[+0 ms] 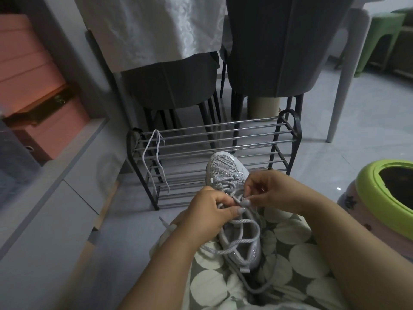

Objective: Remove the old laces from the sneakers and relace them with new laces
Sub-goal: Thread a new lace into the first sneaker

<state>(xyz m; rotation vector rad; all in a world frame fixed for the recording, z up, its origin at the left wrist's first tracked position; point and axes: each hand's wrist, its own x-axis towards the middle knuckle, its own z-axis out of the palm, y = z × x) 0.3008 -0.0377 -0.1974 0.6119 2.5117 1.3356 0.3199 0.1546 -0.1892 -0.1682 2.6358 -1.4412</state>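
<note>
A grey glittery sneaker (225, 168) lies on my lap, toe pointing away toward the rack. A grey lace (241, 240) runs loosely through its eyelets and loops over the tongue toward me. My left hand (207, 213) grips the lace at the shoe's middle, fingers curled round it. My right hand (268, 189) pinches the lace near the upper eyelets, fingertips meeting those of the left. A white lace (154, 157) hangs over the left end of the shoe rack. Another white lace tip (164, 222) pokes out beside my left wrist.
A black metal shoe rack (212, 153) stands on the tiled floor just beyond the sneaker. Behind it are grey chairs (279, 52) and a white cloth. A green-rimmed pot (380, 193) sits at the right. A grey cabinet (44, 209) and pink boxes (26, 74) line the left.
</note>
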